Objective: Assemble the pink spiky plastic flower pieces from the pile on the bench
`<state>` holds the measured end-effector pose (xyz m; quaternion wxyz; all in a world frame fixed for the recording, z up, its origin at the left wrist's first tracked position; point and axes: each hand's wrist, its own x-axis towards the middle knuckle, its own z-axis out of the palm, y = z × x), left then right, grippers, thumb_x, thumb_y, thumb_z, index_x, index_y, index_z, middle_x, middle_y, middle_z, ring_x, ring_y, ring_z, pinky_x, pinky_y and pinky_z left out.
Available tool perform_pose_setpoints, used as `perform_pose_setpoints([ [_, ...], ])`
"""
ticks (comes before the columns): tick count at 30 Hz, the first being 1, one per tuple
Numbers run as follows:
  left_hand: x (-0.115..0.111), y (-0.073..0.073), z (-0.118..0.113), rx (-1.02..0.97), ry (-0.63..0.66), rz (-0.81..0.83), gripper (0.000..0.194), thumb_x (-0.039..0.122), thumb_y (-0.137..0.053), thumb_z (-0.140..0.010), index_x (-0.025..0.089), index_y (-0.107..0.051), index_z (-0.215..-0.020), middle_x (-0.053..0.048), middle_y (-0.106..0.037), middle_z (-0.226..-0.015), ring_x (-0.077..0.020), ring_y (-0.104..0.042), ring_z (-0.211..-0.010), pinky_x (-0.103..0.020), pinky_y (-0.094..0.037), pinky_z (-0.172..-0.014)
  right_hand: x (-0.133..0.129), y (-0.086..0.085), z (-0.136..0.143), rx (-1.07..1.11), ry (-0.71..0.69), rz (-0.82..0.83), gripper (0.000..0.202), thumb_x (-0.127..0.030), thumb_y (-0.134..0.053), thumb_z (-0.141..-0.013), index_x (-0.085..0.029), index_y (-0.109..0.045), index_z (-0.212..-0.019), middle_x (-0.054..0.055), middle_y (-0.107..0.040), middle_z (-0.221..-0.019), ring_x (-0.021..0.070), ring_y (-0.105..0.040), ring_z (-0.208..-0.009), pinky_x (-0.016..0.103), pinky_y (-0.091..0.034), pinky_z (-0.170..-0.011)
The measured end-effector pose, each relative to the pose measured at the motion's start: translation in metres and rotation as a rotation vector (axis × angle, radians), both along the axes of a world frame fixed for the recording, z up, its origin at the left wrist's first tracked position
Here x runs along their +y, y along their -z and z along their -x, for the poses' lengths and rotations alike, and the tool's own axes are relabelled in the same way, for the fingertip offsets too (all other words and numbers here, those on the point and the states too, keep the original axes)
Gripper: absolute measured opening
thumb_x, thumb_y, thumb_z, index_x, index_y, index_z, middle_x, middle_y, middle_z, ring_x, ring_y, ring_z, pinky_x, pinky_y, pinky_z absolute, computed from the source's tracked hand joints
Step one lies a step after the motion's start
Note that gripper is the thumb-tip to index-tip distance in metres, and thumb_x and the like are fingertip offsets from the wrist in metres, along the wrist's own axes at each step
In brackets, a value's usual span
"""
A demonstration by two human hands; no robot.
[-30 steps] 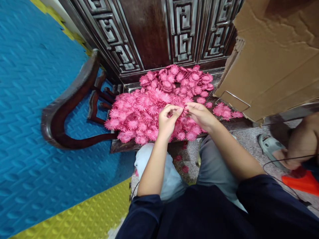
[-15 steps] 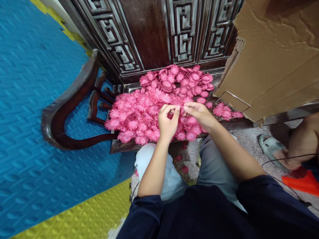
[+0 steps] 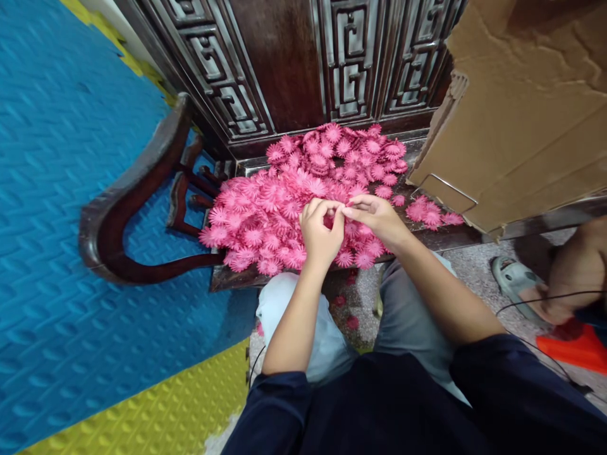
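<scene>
A cardboard box [image 3: 526,126] fills the upper right, its inside hidden; pink flowers [image 3: 265,208] cover much of the dark tabletop [image 3: 233,278] at centre. Over them, the left hand [image 3: 321,229] and right hand [image 3: 382,219] meet at the fingertips, forearms angled inward, each grip pressed together; whether around a flower, I cannot tell.

left hand [image 3: 322,230] and right hand [image 3: 379,220]: centre, fingertips meeting, grip hidden | pink flower-shaped pieces [image 3: 268,205]: heaped, centre | carved wooden panel [image 3: 277,60]: top centre | cardboard [image 3: 516,120]: upper right | blue mat [image 3: 52,208]: left | shoe [image 3: 513,276]: right
</scene>
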<state>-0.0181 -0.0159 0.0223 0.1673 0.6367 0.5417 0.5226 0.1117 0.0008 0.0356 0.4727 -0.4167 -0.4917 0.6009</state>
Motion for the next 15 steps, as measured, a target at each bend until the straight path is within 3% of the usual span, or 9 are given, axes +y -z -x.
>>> perform_pose_setpoints([
  [4, 0.0, 0.0, 0.0004, -0.01, 0.019, 0.012, 0.015, 0.028, -0.054, -0.082, 0.02, -0.059, -0.071, -0.001, -0.053, -0.071, -0.0155, -0.049, -0.074, -0.029, -0.036, -0.073, 0.0008, -0.0005, -0.0004, -0.056, 0.011, -0.02, 0.025, -0.042, -0.071, -0.065, -0.019, -0.062, -0.064, -0.002, -0.058, -0.064, 0.0106, -0.051, -0.064, 0.027, -0.042, -0.07],
  [9, -0.0004, 0.0018, 0.0004, -0.048, 0.004, -0.026, 0.017, 0.029, -0.053, -0.083, 0.02, -0.057, -0.07, -0.001, -0.052, -0.071, -0.0158, -0.048, -0.074, -0.029, -0.036, -0.073, 0.0025, 0.0001, -0.0034, -0.038, 0.02, 0.002, 0.025, -0.043, -0.07, -0.065, -0.019, -0.063, -0.062, -0.002, -0.057, -0.063, 0.0111, -0.05, -0.065, 0.027, -0.04, -0.069],
  [15, -0.0046, 0.0033, -0.0049, -0.089, -0.052, -0.096, 0.017, 0.03, -0.051, -0.084, 0.02, -0.054, -0.071, -0.002, -0.05, -0.072, -0.0159, -0.047, -0.074, -0.029, -0.036, -0.072, 0.0018, 0.0023, -0.0024, 0.095, -0.018, 0.107, 0.018, -0.034, -0.071, -0.061, -0.018, -0.064, -0.065, -0.002, -0.059, -0.066, 0.0101, -0.05, -0.064, 0.026, -0.04, -0.067],
])
